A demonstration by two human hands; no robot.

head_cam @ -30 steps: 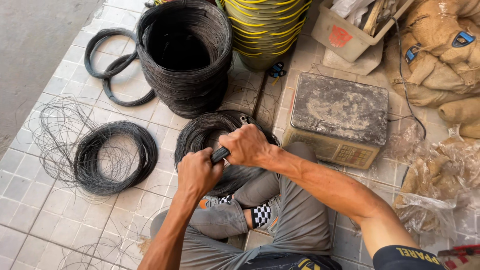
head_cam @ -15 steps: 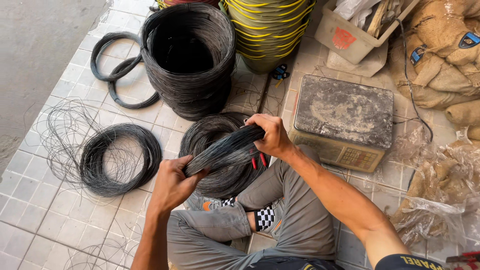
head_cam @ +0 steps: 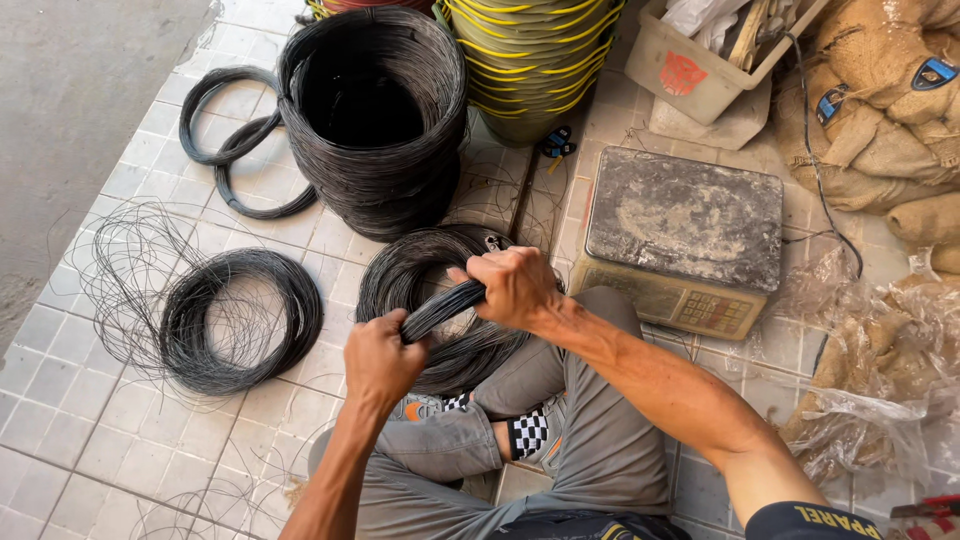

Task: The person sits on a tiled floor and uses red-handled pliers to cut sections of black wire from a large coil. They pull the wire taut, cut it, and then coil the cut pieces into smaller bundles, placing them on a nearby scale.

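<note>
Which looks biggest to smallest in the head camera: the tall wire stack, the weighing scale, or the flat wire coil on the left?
1. Tall wire stack, biggest.
2. Weighing scale and flat wire coil look about alike; I cannot rank them.

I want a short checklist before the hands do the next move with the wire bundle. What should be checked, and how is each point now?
1. Left hand closed around the wire bundle: ok.
2. Right hand closed around the same bundle: ok.
3. Strands held together between the hands: ok.
4. Wire coil below lies flat on the tiles: ok.
5. Loose wire ends away from fingers: cannot tell.
6. Scale apart from the coil: ok.
</note>
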